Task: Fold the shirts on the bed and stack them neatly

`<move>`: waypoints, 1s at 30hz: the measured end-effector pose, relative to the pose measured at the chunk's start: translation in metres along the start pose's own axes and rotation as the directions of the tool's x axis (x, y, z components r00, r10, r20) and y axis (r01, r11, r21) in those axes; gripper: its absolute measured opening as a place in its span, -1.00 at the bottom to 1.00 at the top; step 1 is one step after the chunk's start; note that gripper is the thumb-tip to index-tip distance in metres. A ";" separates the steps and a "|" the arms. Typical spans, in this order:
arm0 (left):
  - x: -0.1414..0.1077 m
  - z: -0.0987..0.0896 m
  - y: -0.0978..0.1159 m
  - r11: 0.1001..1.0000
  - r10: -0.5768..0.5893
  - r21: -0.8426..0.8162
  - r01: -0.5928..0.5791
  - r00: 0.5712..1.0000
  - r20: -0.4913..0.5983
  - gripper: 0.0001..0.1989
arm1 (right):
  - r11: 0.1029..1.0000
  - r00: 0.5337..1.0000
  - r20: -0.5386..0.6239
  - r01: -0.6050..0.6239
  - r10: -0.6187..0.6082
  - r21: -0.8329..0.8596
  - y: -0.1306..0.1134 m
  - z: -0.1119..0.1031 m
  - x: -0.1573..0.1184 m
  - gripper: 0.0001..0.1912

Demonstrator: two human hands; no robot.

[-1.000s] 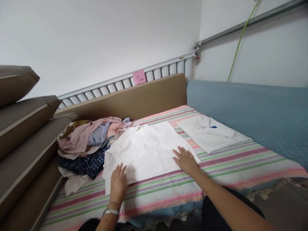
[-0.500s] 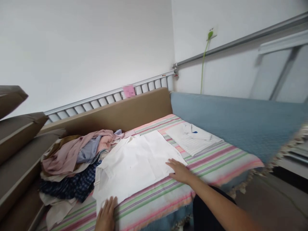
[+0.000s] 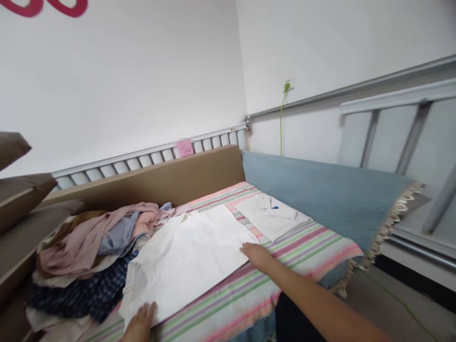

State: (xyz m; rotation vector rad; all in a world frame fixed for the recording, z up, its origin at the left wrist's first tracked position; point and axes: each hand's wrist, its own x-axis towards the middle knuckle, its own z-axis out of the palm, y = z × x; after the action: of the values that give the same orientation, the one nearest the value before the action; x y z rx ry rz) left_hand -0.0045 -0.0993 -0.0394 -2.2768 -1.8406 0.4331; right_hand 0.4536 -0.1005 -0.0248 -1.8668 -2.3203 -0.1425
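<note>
A white shirt [image 3: 199, 256] lies spread flat on the striped bed sheet [image 3: 221, 313], its sleeve end to the left. My left hand [image 3: 140, 323] rests at its near left edge, fingers stretched out and lying on the cloth. At the near right corner, my right hand [image 3: 256, 256] has its fingers drawn together on the shirt's edge. Its thumb is hard to see. Beyond that hand lies a folded, finely striped white shirt [image 3: 272, 221] with a small blue mark near its collar.
A heap of crumpled clothes [image 3: 96, 251] lies at left beside stacked brown cushions [image 3: 32, 228]. A brown bolster [image 3: 178, 175] lines the back rail, and a blue padded cover [image 3: 313, 185] borders the right side. A green cord [image 3: 281, 126] hangs from a wall socket.
The view has tilted up and turned slightly right. My right hand's fingers, spread before, are now closer together at the shirt's edge. My left hand stays at the near left edge.
</note>
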 end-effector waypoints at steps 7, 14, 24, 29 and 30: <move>-0.040 -0.004 0.010 0.998 0.036 -0.053 -0.039 0.998 -0.044 -0.25 | 0.997 0.997 0.019 0.070 -0.069 -0.026 0.006 -0.007 -0.041 -0.52; -0.070 -0.009 0.028 0.969 -0.100 -0.213 0.127 0.986 0.133 -0.27 | 0.993 0.987 0.157 -0.037 0.020 0.108 0.011 -0.003 -0.068 -0.39; -0.028 -0.052 0.103 0.906 -0.067 -0.423 -0.015 0.982 -0.178 -0.50 | 0.974 0.988 -0.039 -0.141 0.150 0.175 -0.051 -0.020 -0.016 -0.49; -0.017 -0.011 0.113 0.926 -0.104 -0.376 0.028 0.978 -0.183 -0.49 | 0.974 0.978 -0.036 -0.200 0.205 0.111 -0.036 0.045 -0.021 -0.46; -0.017 -0.008 0.111 0.927 -0.102 -0.374 0.024 0.977 -0.189 -0.48 | 0.975 0.978 -0.051 -0.195 0.201 0.105 -0.032 0.052 -0.022 -0.46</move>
State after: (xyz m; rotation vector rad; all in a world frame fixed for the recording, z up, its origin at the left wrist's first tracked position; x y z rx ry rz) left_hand 0.0976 -0.1392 -0.0654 -2.3684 -2.0175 -0.1747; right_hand 0.4233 -0.1199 -0.0792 -1.9994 -2.0471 -0.0577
